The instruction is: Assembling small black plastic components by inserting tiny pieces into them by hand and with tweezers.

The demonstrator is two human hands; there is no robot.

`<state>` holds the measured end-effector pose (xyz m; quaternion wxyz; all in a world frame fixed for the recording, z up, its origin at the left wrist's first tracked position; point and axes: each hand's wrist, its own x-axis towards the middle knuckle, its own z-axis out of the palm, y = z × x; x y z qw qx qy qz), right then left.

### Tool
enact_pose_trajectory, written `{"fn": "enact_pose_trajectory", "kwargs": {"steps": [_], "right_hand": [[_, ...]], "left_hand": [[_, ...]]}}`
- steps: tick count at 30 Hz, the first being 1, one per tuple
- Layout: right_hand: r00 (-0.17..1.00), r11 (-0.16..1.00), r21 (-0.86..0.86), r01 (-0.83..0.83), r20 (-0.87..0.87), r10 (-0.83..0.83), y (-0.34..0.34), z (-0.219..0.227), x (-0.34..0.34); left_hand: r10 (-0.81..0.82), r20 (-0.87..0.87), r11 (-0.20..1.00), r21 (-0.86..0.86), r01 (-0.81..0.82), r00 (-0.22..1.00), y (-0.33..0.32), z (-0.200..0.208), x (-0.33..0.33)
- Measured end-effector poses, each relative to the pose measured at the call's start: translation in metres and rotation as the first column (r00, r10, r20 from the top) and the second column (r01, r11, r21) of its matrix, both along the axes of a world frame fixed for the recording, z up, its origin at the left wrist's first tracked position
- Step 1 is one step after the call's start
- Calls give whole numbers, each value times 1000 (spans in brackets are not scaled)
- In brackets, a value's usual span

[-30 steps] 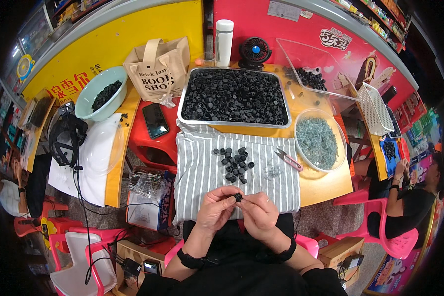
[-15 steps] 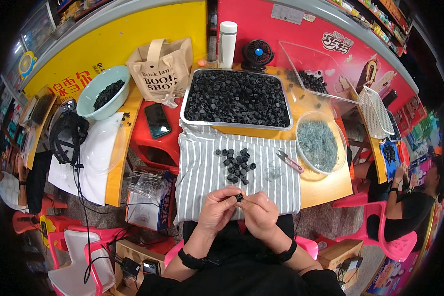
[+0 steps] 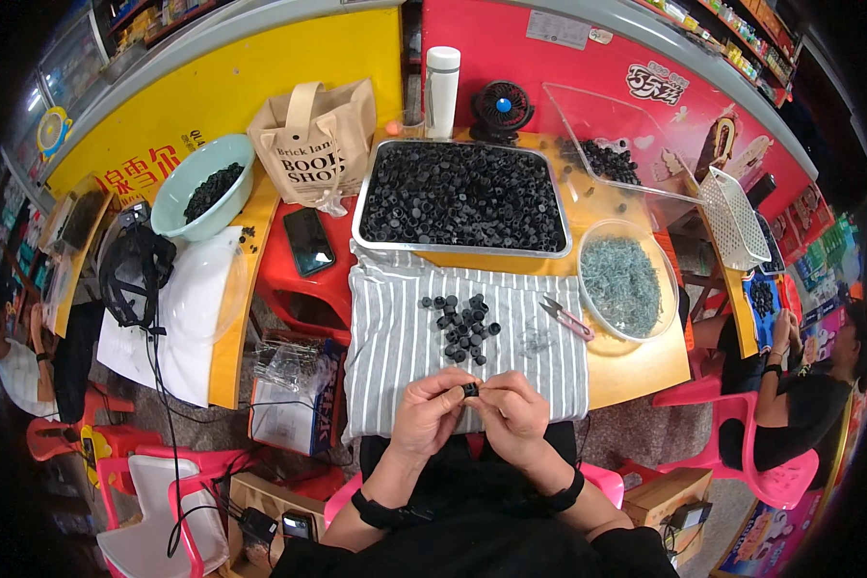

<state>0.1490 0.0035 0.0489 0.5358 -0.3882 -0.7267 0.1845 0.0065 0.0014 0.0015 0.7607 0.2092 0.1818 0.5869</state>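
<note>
Both hands meet at the near edge of a grey striped cloth (image 3: 380,356). Between the thumb and fingers of my left hand (image 3: 424,414) is a small black cap (image 3: 470,389). My right hand (image 3: 514,412) is closed in a pinch against the cap's right side; whatever its fingertips hold is too small to make out. Just beyond my hands lies a loose pile of similar black caps (image 3: 464,332). Pink-handled thread snips (image 3: 568,318) rest on the cloth to the right, beside a few thin clear bits (image 3: 535,341).
A metal tray (image 3: 462,250) full of black caps stands behind the cloth. At right is a round tub (image 3: 585,306) of thin translucent pieces. A phone (image 3: 308,241) lies on a red stool (image 3: 332,287), left. Farther off are a green basin (image 3: 169,207) and a seated person (image 3: 790,405).
The black cap has turned slightly between my fingertips, and my right fingers have shifted a little around it. The pile, snips and tray stay in place; the whole view has tilted slightly.
</note>
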Motion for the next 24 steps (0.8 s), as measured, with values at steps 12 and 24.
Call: {"fn": "enact_pose_trajectory", "kwargs": {"steps": [12, 24], "right_hand": [[999, 1000, -26, 17, 39, -16, 5, 1, 3], [986, 996, 88, 15, 165, -29, 2, -1, 2]], "left_hand": [[-8, -94, 1000, 25, 10, 996, -4, -2, -3], [54, -215, 983, 183, -14, 975, 1, 3, 4]]}}
